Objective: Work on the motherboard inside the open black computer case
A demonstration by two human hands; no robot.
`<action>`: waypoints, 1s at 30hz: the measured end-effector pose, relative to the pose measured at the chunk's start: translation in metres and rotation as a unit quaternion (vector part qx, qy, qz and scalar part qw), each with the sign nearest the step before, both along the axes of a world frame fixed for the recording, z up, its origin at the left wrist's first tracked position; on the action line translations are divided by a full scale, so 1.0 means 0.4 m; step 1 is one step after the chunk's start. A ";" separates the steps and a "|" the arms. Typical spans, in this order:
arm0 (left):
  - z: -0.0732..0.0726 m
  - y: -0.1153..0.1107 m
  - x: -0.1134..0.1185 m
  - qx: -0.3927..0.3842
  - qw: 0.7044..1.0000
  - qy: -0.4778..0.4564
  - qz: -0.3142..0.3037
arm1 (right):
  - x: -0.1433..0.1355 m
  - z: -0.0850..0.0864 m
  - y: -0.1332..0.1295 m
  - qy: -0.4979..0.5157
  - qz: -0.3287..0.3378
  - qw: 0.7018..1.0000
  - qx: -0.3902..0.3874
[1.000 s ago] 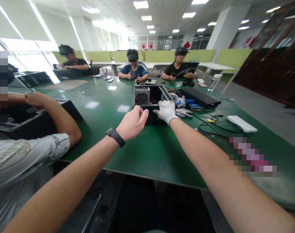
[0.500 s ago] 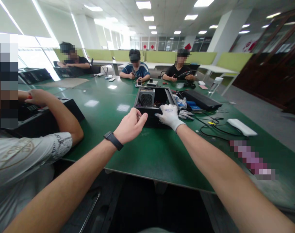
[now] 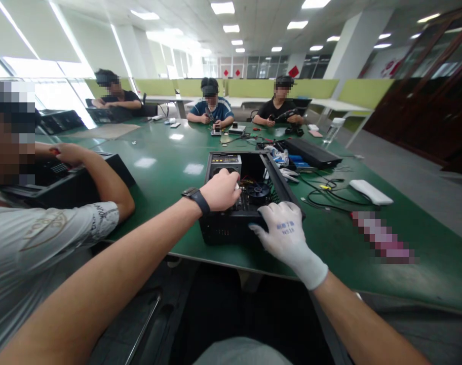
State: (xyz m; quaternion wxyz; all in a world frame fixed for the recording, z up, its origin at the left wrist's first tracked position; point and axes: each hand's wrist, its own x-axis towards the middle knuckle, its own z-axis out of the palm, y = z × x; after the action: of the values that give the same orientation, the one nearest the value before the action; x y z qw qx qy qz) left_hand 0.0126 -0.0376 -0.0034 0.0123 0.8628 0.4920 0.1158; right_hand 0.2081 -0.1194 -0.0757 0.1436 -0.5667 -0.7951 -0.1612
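Note:
A black computer case (image 3: 231,228) lies open side up near the table's front edge. Inside it show a grey power supply (image 3: 226,161) at the far left and a round black fan (image 3: 258,191). My bare left hand (image 3: 221,190), with a dark watch on the wrist, is over the left part of the case, fingers closed round a small whitish thing that I cannot make out. My right hand (image 3: 284,228), in a white glove, grips the case's near right edge, its fingers over the rim and its thumb on the front panel.
Right of the case lie gloves (image 3: 278,156), black cables (image 3: 310,203), a white pouch (image 3: 371,192) and a long black panel (image 3: 310,152). At left a person's arm (image 3: 111,182) rests by another case (image 3: 67,182). Several people sit round the green table (image 3: 158,192).
The case has come nearer to me along with my gloved right hand. My left hand has moved from beside the front panel to above the case's inside.

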 end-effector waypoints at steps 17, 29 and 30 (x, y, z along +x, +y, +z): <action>-0.130 0.083 0.134 -0.168 0.945 0.281 -0.015 | 0.044 -0.029 -0.245 0.085 0.058 0.994 0.022; -0.188 0.133 0.127 -0.195 0.923 0.331 -0.007 | 0.043 -0.035 -0.240 0.092 0.063 0.993 0.035; -0.189 0.132 0.128 -0.193 0.924 0.329 -0.004 | 0.042 -0.034 -0.240 0.094 0.065 0.993 0.037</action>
State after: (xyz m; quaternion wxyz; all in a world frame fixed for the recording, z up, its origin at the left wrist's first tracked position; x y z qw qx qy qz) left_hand 0.0637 0.0151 -0.0789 0.0159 0.8353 0.4775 -0.2720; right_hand 0.2251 -0.2154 -0.0895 0.2490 -0.5210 -0.8065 -0.1271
